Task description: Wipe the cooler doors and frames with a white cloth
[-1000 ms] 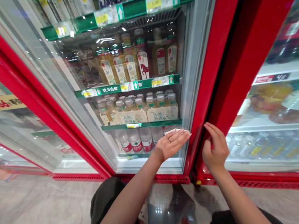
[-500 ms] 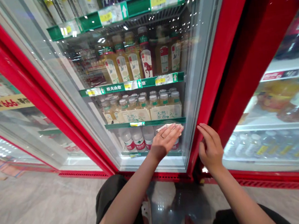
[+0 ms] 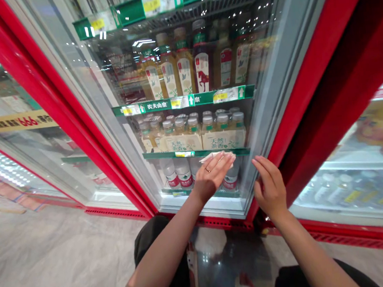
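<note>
A white cloth (image 3: 214,155) lies flat on the glass door (image 3: 125,136), low down and near the door's right edge. The left hand (image 3: 213,176) presses it there. The grip of this hand is flat, with the fingers straight and close together, and the cloth peeks out past the fingertips. It does not pinch the cloth; it pushes it against the glass. A ring (image 3: 208,170) sits on one finger.

The right hand (image 3: 270,191) is just beside the left one, at the right edge of the glass door, where the glass meets the red frame (image 3: 294,82). Its grip is loose and spread and holds nothing. I cannot tell if it touches the door.

Behind the glass door, just above the cloth, pale tea bottles (image 3: 190,134) stand in rows on a shelf. Lower down behind the door, next to the left hand, are water bottles (image 3: 177,174) with red labels. Higher up behind the door stand tall brown bottles (image 3: 183,66), and a green strip (image 3: 160,105) with price tags runs under them.

Below the glass door is a grey floor (image 3: 53,258), and the person's dark trousers (image 3: 154,243) show there.
</note>
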`<move>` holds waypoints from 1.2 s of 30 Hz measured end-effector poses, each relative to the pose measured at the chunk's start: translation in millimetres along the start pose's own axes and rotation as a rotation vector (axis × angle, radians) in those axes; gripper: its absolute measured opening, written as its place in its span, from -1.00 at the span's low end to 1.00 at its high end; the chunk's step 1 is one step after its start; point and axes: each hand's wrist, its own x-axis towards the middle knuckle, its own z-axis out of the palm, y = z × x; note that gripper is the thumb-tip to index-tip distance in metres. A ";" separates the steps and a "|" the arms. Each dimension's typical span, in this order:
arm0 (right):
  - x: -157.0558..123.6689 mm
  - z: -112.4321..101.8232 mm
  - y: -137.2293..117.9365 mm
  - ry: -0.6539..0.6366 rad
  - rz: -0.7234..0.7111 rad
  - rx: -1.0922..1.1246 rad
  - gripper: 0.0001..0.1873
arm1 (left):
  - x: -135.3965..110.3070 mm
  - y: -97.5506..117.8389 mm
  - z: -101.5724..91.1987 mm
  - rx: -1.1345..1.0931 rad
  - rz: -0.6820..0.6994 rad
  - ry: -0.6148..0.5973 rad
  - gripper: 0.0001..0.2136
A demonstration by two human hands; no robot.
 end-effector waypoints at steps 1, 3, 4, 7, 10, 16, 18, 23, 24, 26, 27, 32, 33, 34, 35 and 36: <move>0.4 2.0 -0.8 -0.004 -0.002 0.004 -0.14 | 1.0 -0.9 0.2 -0.001 -0.001 0.024 -0.49; 1.1 6.2 -2.3 -0.015 -0.004 0.008 -0.13 | 0.7 -5.0 0.9 -0.003 0.073 0.045 -0.53; 1.5 8.4 -3.0 -0.018 -0.005 0.008 -0.13 | -1.1 -8.2 0.8 -0.003 0.132 0.033 -0.54; 2.2 15.2 -5.1 -0.010 -0.017 -0.004 -0.15 | -10.8 -18.5 -2.4 0.001 0.283 -0.029 -0.54; 1.4 23.0 -6.7 -0.015 -0.027 -0.019 -0.20 | -17.4 -23.4 -7.1 0.003 0.246 -0.024 -0.53; -2.2 32.5 -8.8 -0.033 -0.040 -0.011 -0.28 | -6.0 -30.8 -3.8 -0.014 0.237 -0.011 -0.51; -2.0 30.8 -9.3 -0.034 -0.049 -0.037 -0.27 | -4.9 -37.5 -1.9 -0.049 0.335 -0.018 -0.51; 2.1 26.4 -9.8 -0.025 -0.067 -0.062 -0.21 | -22.9 -44.9 -6.8 -0.092 0.328 -0.074 -0.49; 2.9 26.9 -10.5 -0.023 -0.054 -0.060 -0.21 | -27.2 -44.1 -8.2 -0.103 0.298 -0.076 -0.48; 3.9 29.2 -14.0 -0.011 -0.014 -0.074 -0.24 | -32.9 -41.1 -9.2 -0.122 0.238 -0.079 -0.44; 4.0 30.7 -16.9 0.001 0.013 -0.086 -0.27 | -34.2 -38.9 -8.4 -0.129 0.213 -0.081 -0.43; 2.3 35.2 -38.0 0.100 0.148 -0.111 -0.37 | -29.5 -25.3 5.5 -0.145 0.218 -0.069 -0.47; 2.5 35.5 -41.5 0.111 0.157 -0.118 -0.37 | -27.8 -23.3 8.0 -0.160 0.276 -0.072 -0.50; 3.0 35.8 -44.3 0.119 0.159 -0.128 -0.37 | -25.9 -22.1 9.7 -0.179 0.337 -0.082 -0.52; 3.7 36.1 -46.2 0.125 0.156 -0.138 -0.37 | -24.2 -21.9 10.3 -0.200 0.383 -0.095 -0.53; 4.5 36.4 -47.3 0.131 0.149 -0.143 -0.37 | -22.6 -22.7 9.7 -0.216 0.396 -0.109 -0.53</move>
